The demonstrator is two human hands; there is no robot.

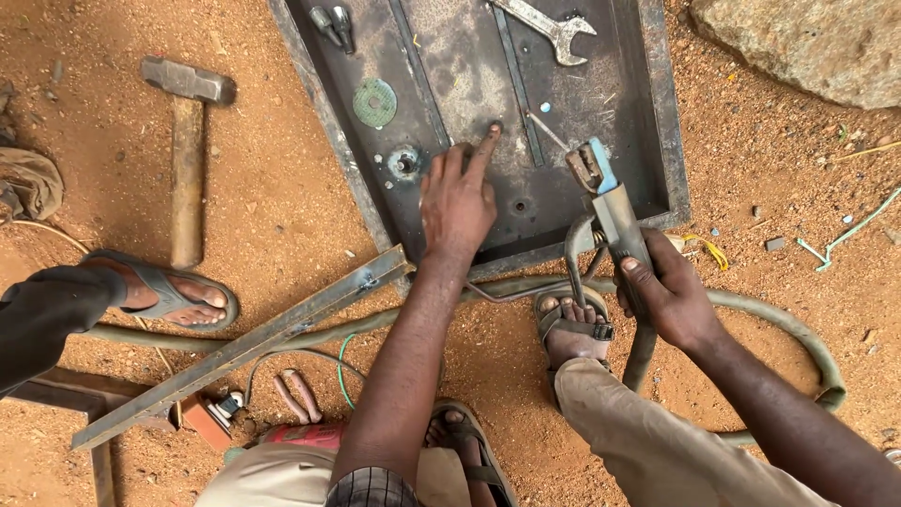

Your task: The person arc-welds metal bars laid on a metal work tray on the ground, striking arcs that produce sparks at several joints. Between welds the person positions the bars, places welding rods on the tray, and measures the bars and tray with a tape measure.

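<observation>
Left hand (457, 202) is resting on the steel tray (657, 141), index finger stretched out and pressing the plate, other fingers loosely curled. Right hand (668, 293) is gripping the welding electrode holder (610, 211) in a closed fist, jaws pointing up and away from it, just right of the left hand (tip hanging over the tray's near edge). Green grinding disc (375, 102) is lying beyond the left hand, to its left; open-end spanner (549, 26) well beyond both. Sledgehammer (188, 141) is lying far left on the dirt. Hose (779, 324) is curving under the right wrist.
</observation>
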